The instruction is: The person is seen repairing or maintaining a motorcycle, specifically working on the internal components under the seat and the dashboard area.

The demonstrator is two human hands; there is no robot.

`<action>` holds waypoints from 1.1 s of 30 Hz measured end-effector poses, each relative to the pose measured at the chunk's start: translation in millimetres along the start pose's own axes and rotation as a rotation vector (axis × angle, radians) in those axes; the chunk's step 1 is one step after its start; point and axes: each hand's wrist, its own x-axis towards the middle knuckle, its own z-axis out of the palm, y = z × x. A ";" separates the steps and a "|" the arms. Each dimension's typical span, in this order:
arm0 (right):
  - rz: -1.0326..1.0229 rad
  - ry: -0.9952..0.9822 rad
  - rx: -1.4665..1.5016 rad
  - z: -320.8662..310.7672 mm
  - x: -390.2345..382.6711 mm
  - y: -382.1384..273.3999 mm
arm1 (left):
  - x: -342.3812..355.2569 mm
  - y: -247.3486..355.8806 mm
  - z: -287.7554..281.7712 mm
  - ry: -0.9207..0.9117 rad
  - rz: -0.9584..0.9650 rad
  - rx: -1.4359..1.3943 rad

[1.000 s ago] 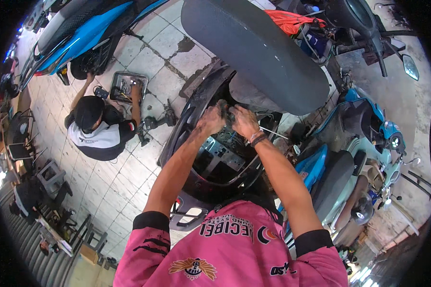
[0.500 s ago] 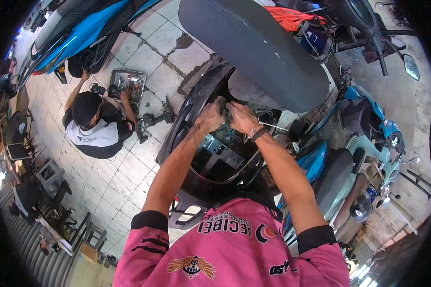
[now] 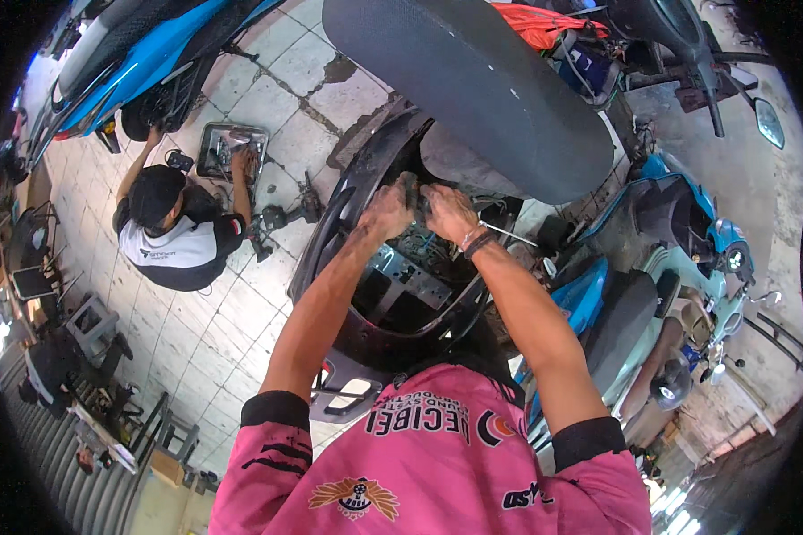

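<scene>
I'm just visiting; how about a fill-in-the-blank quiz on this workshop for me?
1. The shirt at the bottom is mainly ____.
2. Of the left hand and right hand, only the ____ wears dark bands.
3. The co-worker wears a ____ cap.
4. The co-worker is to the ____ of the raised seat.

Missing words: pink; right; black; left.

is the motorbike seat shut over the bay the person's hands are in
No, the dark grey seat is swung up, and the left hand and right hand reach into the uncovered bay.
</scene>
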 end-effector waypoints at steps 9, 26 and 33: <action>-0.099 0.022 -0.108 -5.0 2.0 0.8 | -1.2 3.2 -3.3 -0.029 -0.018 0.012; -0.150 0.102 -0.106 -2.6 0.7 -2.3 | 1.7 -1.0 0.0 -0.025 -0.014 0.028; -0.105 -0.019 -0.142 -14.6 7.2 -11.3 | 1.1 3.1 -4.6 -0.072 -0.042 0.061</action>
